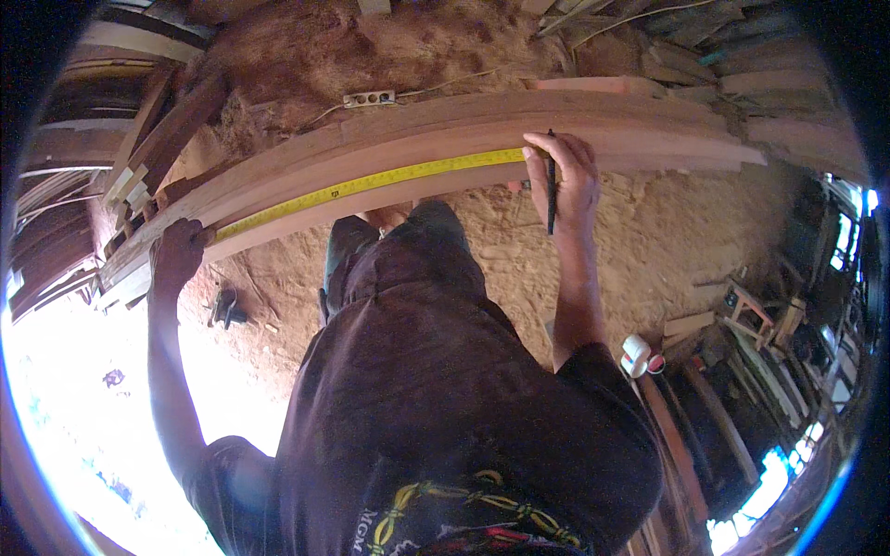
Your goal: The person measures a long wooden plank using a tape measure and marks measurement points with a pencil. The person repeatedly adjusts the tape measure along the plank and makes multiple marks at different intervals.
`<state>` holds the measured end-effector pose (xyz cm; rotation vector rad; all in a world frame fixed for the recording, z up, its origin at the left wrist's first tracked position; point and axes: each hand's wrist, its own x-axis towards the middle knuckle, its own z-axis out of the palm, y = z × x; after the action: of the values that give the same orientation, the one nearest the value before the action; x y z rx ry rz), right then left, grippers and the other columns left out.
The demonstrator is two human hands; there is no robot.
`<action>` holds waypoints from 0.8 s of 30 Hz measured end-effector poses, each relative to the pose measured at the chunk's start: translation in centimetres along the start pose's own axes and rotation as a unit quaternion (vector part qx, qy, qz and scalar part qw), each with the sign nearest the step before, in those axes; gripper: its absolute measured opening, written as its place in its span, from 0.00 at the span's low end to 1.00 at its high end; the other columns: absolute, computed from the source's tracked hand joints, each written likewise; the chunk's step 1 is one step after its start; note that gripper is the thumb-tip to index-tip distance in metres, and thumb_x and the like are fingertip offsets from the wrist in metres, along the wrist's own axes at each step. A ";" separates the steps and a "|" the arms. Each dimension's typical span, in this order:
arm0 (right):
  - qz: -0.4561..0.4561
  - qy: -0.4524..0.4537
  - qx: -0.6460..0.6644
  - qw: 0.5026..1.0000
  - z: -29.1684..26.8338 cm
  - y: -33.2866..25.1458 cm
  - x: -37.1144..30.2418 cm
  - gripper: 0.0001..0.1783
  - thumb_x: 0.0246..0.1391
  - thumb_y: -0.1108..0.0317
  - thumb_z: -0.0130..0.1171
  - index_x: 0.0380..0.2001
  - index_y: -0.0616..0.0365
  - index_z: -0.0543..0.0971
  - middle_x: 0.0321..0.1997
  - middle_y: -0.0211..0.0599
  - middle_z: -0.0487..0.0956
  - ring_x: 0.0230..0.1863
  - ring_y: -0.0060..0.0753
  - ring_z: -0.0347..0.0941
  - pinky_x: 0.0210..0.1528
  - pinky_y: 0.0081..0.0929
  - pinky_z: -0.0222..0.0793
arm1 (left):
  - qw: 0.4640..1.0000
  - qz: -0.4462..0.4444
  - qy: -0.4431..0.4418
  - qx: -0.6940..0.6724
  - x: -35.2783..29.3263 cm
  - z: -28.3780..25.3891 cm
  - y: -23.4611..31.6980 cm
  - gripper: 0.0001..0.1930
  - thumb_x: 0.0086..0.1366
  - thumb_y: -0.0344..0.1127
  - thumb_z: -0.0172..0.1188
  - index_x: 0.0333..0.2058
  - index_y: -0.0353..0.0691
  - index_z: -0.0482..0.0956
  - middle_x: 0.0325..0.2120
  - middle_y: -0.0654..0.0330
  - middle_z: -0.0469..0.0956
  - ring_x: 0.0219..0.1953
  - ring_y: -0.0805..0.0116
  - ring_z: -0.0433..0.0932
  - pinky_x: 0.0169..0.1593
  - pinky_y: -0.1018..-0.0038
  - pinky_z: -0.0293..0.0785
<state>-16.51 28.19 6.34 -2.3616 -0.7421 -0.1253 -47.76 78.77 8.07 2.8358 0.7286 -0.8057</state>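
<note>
Along the plank (445, 141) we seem mid-measurement, left hand (178, 256) curled round the tape (399, 175), right hand (573, 181) pinching a pen (552, 206), and marking would need steady tension.

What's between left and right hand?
Head view: a yellow tape, stretched along the plank from left hand to right hand.

Daylight burns the ground (88, 380) at lower left to white and glares through gaps at right, leaving the shirt (436, 371) and left hand (176, 255) dim. Fisheye distortion curves the long board (417, 137); dark areas look grainy inside the black, blue-fringed rim.
</note>
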 end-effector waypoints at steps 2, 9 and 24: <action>-0.002 -0.006 0.002 1.000 -0.1 0.2 0.0 0.11 0.59 0.69 0.70 0.45 0.51 0.88 0.43 0.46 0.86 0.50 0.55 0.79 0.57 0.48 0.74 | 1.000 0.016 0.005 -0.001 0.1 0.4 -0.4 0.16 0.71 0.48 0.65 0.37 0.40 0.86 0.39 0.46 0.84 0.46 0.41 0.83 0.49 0.47 0.77; -0.003 -0.012 -0.001 1.000 -0.4 0.0 0.2 0.12 0.59 0.69 0.69 0.46 0.51 0.88 0.43 0.46 0.85 0.50 0.56 0.78 0.57 0.49 0.74 | 0.999 0.014 -0.021 0.037 0.6 0.6 -0.7 0.17 0.72 0.49 0.64 0.37 0.40 0.85 0.38 0.46 0.85 0.47 0.41 0.83 0.50 0.47 0.77; -0.035 -0.025 0.017 0.999 -0.4 0.7 0.5 0.13 0.58 0.69 0.69 0.47 0.51 0.88 0.45 0.44 0.87 0.50 0.52 0.80 0.58 0.46 0.75 | 0.996 0.024 -0.023 0.083 1.5 2.4 -1.8 0.22 0.70 0.56 0.63 0.37 0.40 0.88 0.36 0.45 0.85 0.44 0.40 0.84 0.51 0.45 0.77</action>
<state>-15.67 27.69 6.40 -2.3145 -0.8450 -0.0844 -48.59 80.43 5.33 2.9569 0.6119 -0.9624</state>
